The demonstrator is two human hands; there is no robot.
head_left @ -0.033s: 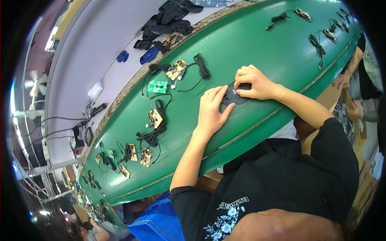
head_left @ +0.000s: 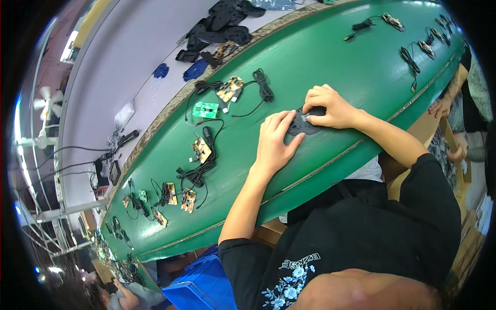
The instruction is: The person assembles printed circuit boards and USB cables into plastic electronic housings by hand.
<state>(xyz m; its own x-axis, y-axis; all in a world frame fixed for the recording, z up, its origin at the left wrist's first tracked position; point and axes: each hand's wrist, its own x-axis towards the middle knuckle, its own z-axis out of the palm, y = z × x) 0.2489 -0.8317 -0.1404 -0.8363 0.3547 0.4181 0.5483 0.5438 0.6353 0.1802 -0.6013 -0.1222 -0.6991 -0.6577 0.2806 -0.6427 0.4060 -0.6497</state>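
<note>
A flat black plastic plate with cut-outs, like a mouse base, lies on the green table mat. My left hand grips its left side, thumb on the near edge and fingertips on the far one. Curled over the plate's far right part is my right hand, thumb and fingers closed around a dark part. Whether that part is separate from the plate I cannot tell. To the left lie a green circuit board, a tan circuit board and a coiled black cable.
More boards with cables lie along the left of the green table, others at far right. Beyond its raised speckled edge are black plastic parts and blue pieces. A blue bin stands below; a co-worker's hand shows right.
</note>
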